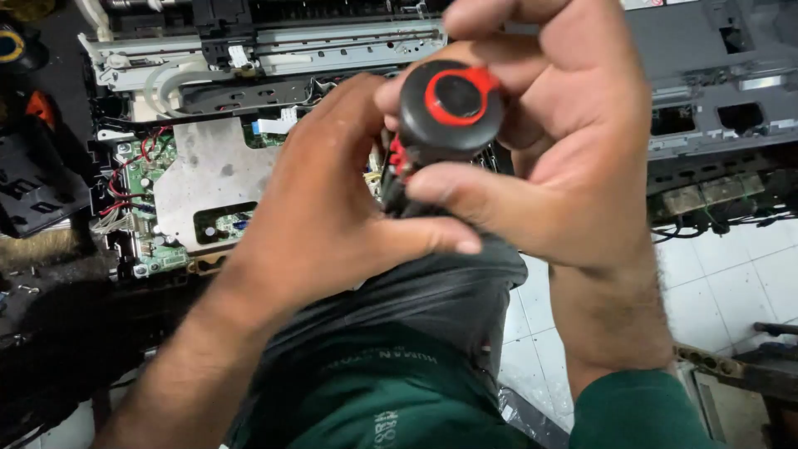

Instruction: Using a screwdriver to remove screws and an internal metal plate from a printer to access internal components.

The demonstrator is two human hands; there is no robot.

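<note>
Head view: two hands (332,208) (573,158) around one screwdriver (449,108) over one opened printer (249,100).

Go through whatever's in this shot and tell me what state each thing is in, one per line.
Screwdriver: gripped by both hands, round black-and-red handle end toward the camera, shaft hidden.
Right hand: closed around the handle.
Left hand: fingers against the handle's lower part.
Printer: cover off, insides exposed.
Metal shield plate: in place over the board.
Green circuit board: partly uncovered, red wires attached.
</note>
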